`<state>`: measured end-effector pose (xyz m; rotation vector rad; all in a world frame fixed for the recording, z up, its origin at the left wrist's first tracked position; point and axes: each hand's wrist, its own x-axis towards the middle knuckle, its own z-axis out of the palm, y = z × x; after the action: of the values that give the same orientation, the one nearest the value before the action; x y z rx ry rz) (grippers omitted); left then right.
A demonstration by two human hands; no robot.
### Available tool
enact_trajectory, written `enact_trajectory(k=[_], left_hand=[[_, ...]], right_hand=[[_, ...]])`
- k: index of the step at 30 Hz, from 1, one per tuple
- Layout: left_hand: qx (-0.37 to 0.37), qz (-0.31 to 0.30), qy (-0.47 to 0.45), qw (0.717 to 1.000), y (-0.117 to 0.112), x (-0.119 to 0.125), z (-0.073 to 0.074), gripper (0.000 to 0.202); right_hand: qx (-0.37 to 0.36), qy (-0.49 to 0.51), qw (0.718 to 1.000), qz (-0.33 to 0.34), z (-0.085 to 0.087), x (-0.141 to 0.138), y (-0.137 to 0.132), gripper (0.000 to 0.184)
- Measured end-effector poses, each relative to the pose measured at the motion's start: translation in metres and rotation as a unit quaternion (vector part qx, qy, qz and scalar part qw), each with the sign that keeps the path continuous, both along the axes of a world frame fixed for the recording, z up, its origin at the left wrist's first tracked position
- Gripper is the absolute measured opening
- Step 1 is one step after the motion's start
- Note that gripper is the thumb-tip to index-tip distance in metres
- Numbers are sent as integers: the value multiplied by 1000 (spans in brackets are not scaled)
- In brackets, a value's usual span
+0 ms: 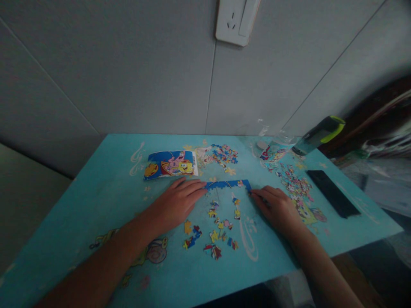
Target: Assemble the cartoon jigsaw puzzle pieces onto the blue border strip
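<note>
Here the joined strip of blue puzzle pieces (227,185) lies mid-table, being squared up; a following move would call for a matching loose piece (213,213). The left hand (175,203) presses its left end, fingers flat and extended; the right hand (276,205) touches its right end, fingertips loosely curled, gripping nothing.

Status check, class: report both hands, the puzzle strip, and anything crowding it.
Left hand flat, fingertips on blue puzzle strip. Right hand touching its other end. Loose pieces scattered just below; nothing on top.
</note>
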<state>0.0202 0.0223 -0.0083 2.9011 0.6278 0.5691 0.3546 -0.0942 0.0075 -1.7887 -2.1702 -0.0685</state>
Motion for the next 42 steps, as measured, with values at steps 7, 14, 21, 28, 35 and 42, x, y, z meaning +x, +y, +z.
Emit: enact_trajectory(k=[7,14,21,28,35,42], left_hand=[[-1,1,10,1000,1,-1,-1,43],[5,0,5,1000,1,-2,-2,45],[2,3,13,1000,1,-2,-1,44],[-19,5,8,1000,0,-1,0,44],[-3,4,14,1000,0,-1,0,45],[-1,5,26,1000,1,-1,1,43]], right_hand=[[-15,-13,1000,-8,1,0,1,31],[-9,-61,998,-7,5,-3,0,33],[-22,3,999,-32,6,-9,2,30],[-32,12,999,-33,4,-6,5,31],[-23,87,994,-55,-4,1,13,28],[47,161,981,-102,-1,1,9,27]])
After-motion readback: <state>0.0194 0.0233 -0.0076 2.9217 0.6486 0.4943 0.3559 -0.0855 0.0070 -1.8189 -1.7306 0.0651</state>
